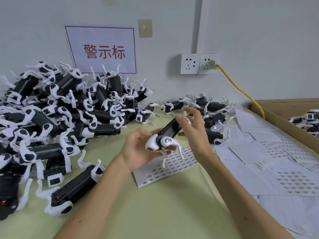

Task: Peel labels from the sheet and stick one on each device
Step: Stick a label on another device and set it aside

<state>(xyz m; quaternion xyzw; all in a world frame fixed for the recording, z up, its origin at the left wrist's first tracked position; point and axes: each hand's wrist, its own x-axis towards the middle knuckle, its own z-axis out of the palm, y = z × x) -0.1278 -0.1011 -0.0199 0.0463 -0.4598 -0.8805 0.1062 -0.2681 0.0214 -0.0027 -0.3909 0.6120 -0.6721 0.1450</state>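
Both hands hold one black-bodied device with white curved plastic legs [170, 130] in the air above the pale green counter [155, 213], just over the white label sheet with rows of small printed stickers [160, 171]. The left hand [138, 150] lies palm up, its fingers loosely curled under the near white end. The right hand [193, 130] pinches the far end between thumb and lower fingers, with the upper fingers spread and lifted. Whether a label clings to one of those fingertips I cannot tell.

The grip looks light at both ends, so a twist to find the sticking face could let the device roll out and fall onto the sheet, creasing it or lifting stickers. The thin legs hang close to the sheet and might snag its edge. A label carried on a raised fingertip could fold on itself or land crooked on the rounded body.

Sorting is the other hazard. The big heap of like devices [57, 114] at the left and the smaller cluster [212, 107] at the far right lie near each other, so a finished piece set down carelessly could mix with unlabelled ones. The loose white sheets [284, 169] on the right, by the brown cardboard box [284, 105], could be mistaken for the working sheet.
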